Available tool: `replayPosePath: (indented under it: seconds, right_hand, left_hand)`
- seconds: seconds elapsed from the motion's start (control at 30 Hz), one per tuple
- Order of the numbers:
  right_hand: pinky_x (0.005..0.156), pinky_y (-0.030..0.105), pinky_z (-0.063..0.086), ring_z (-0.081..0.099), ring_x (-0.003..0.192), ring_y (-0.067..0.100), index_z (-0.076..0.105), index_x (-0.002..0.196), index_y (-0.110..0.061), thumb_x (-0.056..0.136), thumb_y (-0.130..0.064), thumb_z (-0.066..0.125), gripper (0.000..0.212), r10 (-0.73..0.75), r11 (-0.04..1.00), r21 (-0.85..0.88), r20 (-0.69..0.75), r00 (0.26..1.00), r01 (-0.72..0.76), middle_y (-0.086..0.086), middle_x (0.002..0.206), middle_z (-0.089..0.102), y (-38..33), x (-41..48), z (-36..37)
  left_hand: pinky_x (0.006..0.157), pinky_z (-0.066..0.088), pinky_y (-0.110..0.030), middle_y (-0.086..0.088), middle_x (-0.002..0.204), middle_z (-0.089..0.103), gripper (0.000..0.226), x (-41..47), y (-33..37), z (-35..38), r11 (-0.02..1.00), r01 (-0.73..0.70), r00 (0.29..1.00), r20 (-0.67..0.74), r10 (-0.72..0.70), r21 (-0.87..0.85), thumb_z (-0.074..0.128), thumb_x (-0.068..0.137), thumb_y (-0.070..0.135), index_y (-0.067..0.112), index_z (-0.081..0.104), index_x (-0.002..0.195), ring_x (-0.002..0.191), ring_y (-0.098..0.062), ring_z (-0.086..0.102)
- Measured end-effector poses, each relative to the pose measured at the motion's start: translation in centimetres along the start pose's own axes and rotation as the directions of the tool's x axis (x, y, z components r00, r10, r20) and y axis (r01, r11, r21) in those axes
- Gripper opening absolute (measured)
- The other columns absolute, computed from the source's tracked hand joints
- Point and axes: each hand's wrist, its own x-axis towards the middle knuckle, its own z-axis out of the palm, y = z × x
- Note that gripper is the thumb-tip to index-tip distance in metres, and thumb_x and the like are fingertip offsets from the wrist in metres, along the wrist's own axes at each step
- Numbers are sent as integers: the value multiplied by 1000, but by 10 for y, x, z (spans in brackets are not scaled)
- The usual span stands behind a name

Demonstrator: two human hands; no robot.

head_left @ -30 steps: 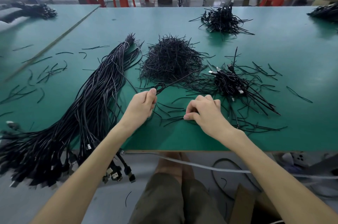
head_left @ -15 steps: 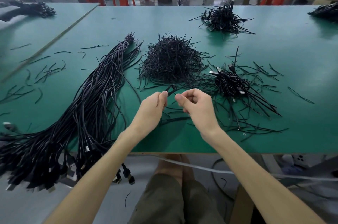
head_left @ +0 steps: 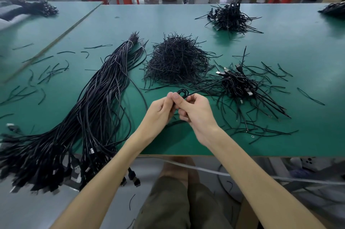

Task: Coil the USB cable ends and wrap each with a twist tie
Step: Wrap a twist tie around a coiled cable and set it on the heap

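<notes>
Green matting covers the workbench [head_left: 186, 146]; above its near part the left hand [head_left: 160, 111] and right hand [head_left: 196, 114] meet, both pinching a small coiled black USB cable end [head_left: 182, 92]. A thick bundle of long black cables [head_left: 97, 101] lies to the left and a cluster of tied black cables [head_left: 240, 84] to the right. Beyond the hands is a mound of black twist ties [head_left: 177, 60], and farther back another black cable pile [head_left: 229, 16].

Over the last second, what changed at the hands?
Right hand lifted off the table and moved up-left to meet the left hand; both now pinch the coil. Left hand kept its hold. Tie pile and cable bundle unchanged.
</notes>
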Motion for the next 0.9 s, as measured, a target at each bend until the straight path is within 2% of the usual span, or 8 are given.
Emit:
replayPosePath:
  seconds: [0.13, 0.3, 0.47, 0.57, 0.67, 0.73, 0.9]
  right_hand:
    - [54, 25, 43, 53, 58, 13, 51, 96, -5, 86, -16, 79, 31, 2, 1000, 0, 64, 998, -2, 12, 79, 63, 1, -3, -3]
    - [60, 25, 49, 63, 68, 14, 62, 107, -2, 91, -6, 72, 19, 8, 991, -130, 125, 992, 8, 23, 96, 72, -1, -7, -15]
    - [54, 21, 46, 61, 61, 12, 65, 104, 0, 91, -7, 73, 17, -11, 976, -215, 93, 996, 31, 10, 82, 75, -1, -8, -20]
    - [52, 20, 45, 59, 57, 10, 64, 101, -3, 90, -7, 74, 15, -43, 980, -191, 46, 998, 51, 6, 77, 74, 0, -9, -18]
    - [52, 21, 45, 59, 56, 10, 63, 102, -5, 90, -7, 74, 17, -60, 983, -175, 26, 998, 64, 6, 77, 73, -1, -9, -14]
    - [52, 21, 45, 59, 56, 10, 62, 103, -5, 90, -7, 74, 18, -63, 985, -158, 29, 998, 67, 7, 78, 73, -1, -9, -14]
    - [55, 23, 45, 58, 58, 10, 61, 109, -6, 90, -7, 74, 22, -52, 988, -142, 65, 997, 60, 7, 78, 72, 0, -10, -16]
  left_hand:
    - [43, 24, -21, 11, 51, 33, 51, 1, 2, -4, 997, 64, 995, -76, -67, -41, 36, 111, 38, 19, 47, 65, 44, -8, 25]
    - [41, 20, -21, 9, 53, 27, 49, 2, 3, -6, 988, 106, 985, -125, -120, -116, 36, 111, 40, 18, 41, 67, 44, -10, 21]
    - [41, 19, -22, 10, 53, 27, 49, 2, 2, -6, 988, 110, 984, -127, -123, -111, 35, 111, 41, 16, 40, 70, 44, -10, 19]
    - [45, 24, -21, 13, 52, 35, 52, 1, 0, -2, 998, 66, 988, -139, -66, -1, 34, 110, 45, 20, 41, 65, 46, -9, 26]
    - [52, 26, -28, 13, 56, 38, 52, 0, -1, 1, 991, 20, 991, -131, -3, 130, 33, 110, 47, 22, 43, 65, 52, -10, 31]
    - [53, 26, -29, 14, 57, 38, 51, -1, -1, 0, 994, 25, 991, -132, -10, 106, 35, 110, 45, 27, 44, 63, 53, -9, 31]
    - [45, 25, -18, 15, 54, 37, 59, -2, 4, -1, 998, 55, 992, -110, -57, -22, 35, 111, 42, 36, 49, 54, 47, -5, 28]
